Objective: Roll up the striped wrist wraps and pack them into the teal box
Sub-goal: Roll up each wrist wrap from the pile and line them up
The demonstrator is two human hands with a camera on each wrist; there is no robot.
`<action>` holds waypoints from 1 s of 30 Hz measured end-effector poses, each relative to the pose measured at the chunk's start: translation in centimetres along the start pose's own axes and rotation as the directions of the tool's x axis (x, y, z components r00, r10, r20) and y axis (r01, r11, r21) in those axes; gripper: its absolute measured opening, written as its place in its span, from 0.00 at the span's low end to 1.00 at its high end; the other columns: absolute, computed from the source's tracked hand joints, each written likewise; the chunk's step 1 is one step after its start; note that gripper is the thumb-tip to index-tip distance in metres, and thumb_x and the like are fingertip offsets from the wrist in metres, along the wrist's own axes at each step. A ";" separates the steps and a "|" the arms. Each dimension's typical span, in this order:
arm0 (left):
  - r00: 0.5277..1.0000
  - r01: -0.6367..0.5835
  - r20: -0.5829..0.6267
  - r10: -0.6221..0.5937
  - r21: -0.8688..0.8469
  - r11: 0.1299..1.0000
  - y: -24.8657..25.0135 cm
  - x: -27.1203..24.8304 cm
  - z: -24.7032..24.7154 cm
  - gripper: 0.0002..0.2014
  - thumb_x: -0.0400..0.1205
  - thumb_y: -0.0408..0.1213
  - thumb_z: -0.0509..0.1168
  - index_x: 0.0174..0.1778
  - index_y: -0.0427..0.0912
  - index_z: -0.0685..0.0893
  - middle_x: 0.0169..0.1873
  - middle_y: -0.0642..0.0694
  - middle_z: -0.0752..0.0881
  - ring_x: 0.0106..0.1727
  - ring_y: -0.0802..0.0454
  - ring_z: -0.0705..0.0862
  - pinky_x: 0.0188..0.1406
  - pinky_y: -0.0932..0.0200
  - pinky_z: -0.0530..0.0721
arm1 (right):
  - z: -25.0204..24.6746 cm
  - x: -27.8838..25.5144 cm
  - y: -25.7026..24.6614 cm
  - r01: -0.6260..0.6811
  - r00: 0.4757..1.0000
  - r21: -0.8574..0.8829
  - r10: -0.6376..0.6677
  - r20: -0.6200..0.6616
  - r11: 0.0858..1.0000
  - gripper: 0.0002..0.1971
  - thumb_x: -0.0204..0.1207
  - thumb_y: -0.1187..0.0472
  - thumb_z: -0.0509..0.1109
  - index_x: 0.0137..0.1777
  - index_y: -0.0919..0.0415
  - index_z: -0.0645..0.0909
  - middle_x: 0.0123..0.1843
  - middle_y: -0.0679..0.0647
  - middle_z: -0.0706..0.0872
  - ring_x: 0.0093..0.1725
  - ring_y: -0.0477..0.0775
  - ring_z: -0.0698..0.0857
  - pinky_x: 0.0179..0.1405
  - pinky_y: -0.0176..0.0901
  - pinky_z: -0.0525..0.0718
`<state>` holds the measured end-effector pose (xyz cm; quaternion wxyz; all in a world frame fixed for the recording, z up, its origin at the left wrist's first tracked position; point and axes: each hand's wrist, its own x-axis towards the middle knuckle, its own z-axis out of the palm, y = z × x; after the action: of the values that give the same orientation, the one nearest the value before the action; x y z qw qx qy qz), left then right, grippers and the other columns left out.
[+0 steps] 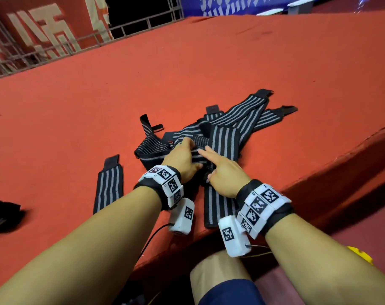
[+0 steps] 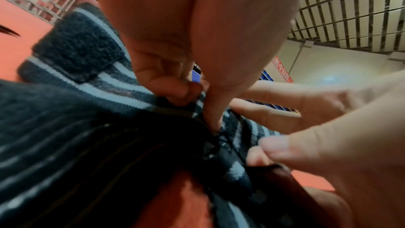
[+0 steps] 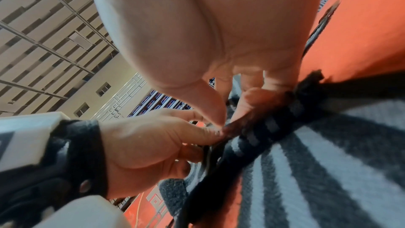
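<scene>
Several black wrist wraps with grey stripes lie in a tangled pile [image 1: 226, 133] on the red mat [image 1: 209, 62]. My left hand [image 1: 187, 155] is on the near side of the pile, its thumb and a curled finger pinching a fold of one wrap [image 2: 87, 110]. My right hand [image 1: 211, 166] is just beside it. It pinches the same bunched wrap [image 3: 317, 162] between thumb and lower fingers, with the index finger stretched out over the fabric. The wrist views show the left hand [image 2: 197, 108] and the right hand [image 3: 232, 119] almost touching. No teal box is in view.
One flat wrap [image 1: 109, 186] lies apart at the left. Another wrap [image 1: 218, 205] hangs over the mat's near edge [image 1: 319, 172]. A dark cloth object [image 1: 2, 214] sits at the far left. My knee [image 1: 218, 274] is below the edge. Railings stand behind the mat.
</scene>
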<state>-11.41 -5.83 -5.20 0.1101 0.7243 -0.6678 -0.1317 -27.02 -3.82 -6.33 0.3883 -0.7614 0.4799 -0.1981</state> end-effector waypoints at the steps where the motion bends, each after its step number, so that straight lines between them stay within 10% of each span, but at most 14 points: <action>1: 1.000 -0.010 -0.006 0.010 -0.009 1.000 0.1 0.0 0.1 0.28 0.80 0.44 0.74 0.72 0.45 0.70 0.65 0.43 0.81 0.64 0.41 0.82 0.59 0.46 0.81 | 0.1 0.0 0.0 0.006 1.000 -0.017 -0.006 0.021 1.000 0.42 0.78 0.74 0.60 0.88 0.41 0.59 0.90 0.40 0.52 0.79 0.54 0.76 0.81 0.43 0.67; 6: 0.995 -0.066 -0.082 0.055 -0.136 0.989 0.4 -0.8 0.2 0.20 0.80 0.45 0.74 0.65 0.50 0.76 0.56 0.50 0.88 0.58 0.46 0.86 0.56 0.51 0.83 | 0.0 0.4 -0.1 -0.003 0.998 -0.053 0.006 0.056 0.999 0.45 0.78 0.74 0.60 0.89 0.40 0.49 0.90 0.40 0.52 0.87 0.48 0.61 0.85 0.41 0.59; 18: 0.968 -0.190 -0.206 0.146 -0.214 0.958 -2.6 -2.7 -1.3 0.10 0.77 0.40 0.78 0.44 0.53 0.81 0.42 0.55 0.86 0.49 0.49 0.85 0.52 0.52 0.82 | -0.3 1.5 0.0 -0.131 0.991 -0.002 0.131 0.027 0.991 0.39 0.83 0.56 0.67 0.89 0.40 0.52 0.81 0.53 0.75 0.73 0.56 0.79 0.63 0.37 0.72; 22: 0.956 -0.253 -0.228 0.184 -0.330 0.910 -4.2 -3.5 -2.9 0.12 0.77 0.30 0.77 0.43 0.50 0.82 0.42 0.52 0.85 0.42 0.59 0.81 0.44 0.70 0.75 | -0.3 1.6 -0.3 -0.131 0.991 -0.009 0.131 0.039 0.991 0.34 0.85 0.52 0.67 0.88 0.45 0.56 0.90 0.41 0.56 0.87 0.52 0.61 0.82 0.40 0.57; 27: 0.952 -0.296 -0.214 0.218 -0.466 0.834 -6.2 -4.6 -4.0 0.16 0.79 0.26 0.72 0.47 0.57 0.87 0.50 0.45 0.86 0.47 0.52 0.86 0.50 0.49 0.87 | 0.4 1.8 -1.0 -0.096 0.995 0.123 0.096 0.000 0.988 0.32 0.73 0.54 0.77 0.77 0.36 0.74 0.86 0.45 0.67 0.83 0.55 0.70 0.83 0.52 0.66; 30: 0.958 -0.286 -0.188 0.217 -0.531 0.797 -6.3 -5.2 -4.0 0.16 0.80 0.26 0.71 0.54 0.54 0.88 0.44 0.62 0.85 0.48 0.53 0.85 0.55 0.39 0.88 | 1.0 1.5 -1.2 0.021 0.998 0.418 0.007 -0.066 0.908 0.20 0.71 0.60 0.80 0.63 0.44 0.86 0.60 0.49 0.91 0.60 0.52 0.88 0.64 0.52 0.85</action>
<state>-4.52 -0.16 -3.35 0.3705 0.5725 -0.6835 -0.2604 -24.97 -4.49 -6.08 0.5258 -0.6552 0.4361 -0.3225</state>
